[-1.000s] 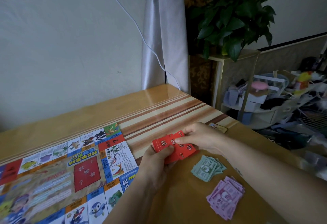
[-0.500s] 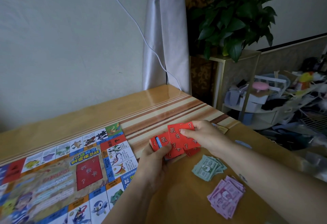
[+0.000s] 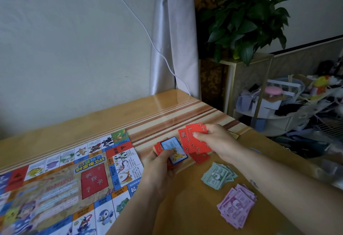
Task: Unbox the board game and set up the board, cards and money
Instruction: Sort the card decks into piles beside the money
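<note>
1. Left hand (image 3: pixel 159 166), at frame centre, grips a small stack topped by a blue-bordered card (image 3: pixel 174 150).
2. Right hand (image 3: pixel 218 140) pinches fanned red cards (image 3: pixel 194 142) just beside it.
3. Green money (image 3: pixel 219 175) and purple money (image 3: pixel 236 205) lie lower right on the table (image 3: pixel 167 112).
4. Board (image 3: pixel 61 181) lies flat, lower left.

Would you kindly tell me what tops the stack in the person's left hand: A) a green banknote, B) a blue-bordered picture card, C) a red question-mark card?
B: a blue-bordered picture card lies face-up atop the card stack in the left hand, while the right hand holds the red cards.
</note>
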The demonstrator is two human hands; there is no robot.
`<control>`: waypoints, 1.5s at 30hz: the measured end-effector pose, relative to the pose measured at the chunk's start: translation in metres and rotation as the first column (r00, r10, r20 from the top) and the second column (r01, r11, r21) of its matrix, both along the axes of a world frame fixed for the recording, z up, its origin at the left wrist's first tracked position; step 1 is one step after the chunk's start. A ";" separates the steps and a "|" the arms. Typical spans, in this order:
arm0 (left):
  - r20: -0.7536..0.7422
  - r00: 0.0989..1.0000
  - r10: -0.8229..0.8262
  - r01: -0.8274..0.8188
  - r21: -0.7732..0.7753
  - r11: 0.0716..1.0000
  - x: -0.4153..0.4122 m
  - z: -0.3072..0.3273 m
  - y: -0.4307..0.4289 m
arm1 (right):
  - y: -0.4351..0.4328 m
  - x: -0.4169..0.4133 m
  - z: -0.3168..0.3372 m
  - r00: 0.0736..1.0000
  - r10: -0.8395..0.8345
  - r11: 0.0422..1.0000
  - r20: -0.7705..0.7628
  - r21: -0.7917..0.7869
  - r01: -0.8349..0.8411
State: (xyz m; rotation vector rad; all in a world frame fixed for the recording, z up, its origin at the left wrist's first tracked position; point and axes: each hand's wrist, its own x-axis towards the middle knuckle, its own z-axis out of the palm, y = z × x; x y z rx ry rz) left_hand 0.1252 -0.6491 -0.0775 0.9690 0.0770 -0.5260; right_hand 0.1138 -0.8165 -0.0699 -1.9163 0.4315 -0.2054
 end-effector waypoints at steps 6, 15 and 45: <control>-0.119 0.983 0.137 -0.140 -0.018 0.990 0.013 -0.003 0.008 | -0.003 0.015 -0.010 0.982 -0.012 0.884 -0.189 -0.461 -0.078; -0.022 0.999 -0.029 0.031 0.073 0.997 0.013 -0.008 0.011 | 0.008 0.011 -0.007 0.999 -0.042 0.674 -0.011 -0.738 0.020; -0.027 0.996 -0.083 0.085 0.089 0.992 0.005 -0.010 -0.005 | -0.023 -0.001 0.004 0.999 -0.049 0.843 -0.006 -0.536 0.038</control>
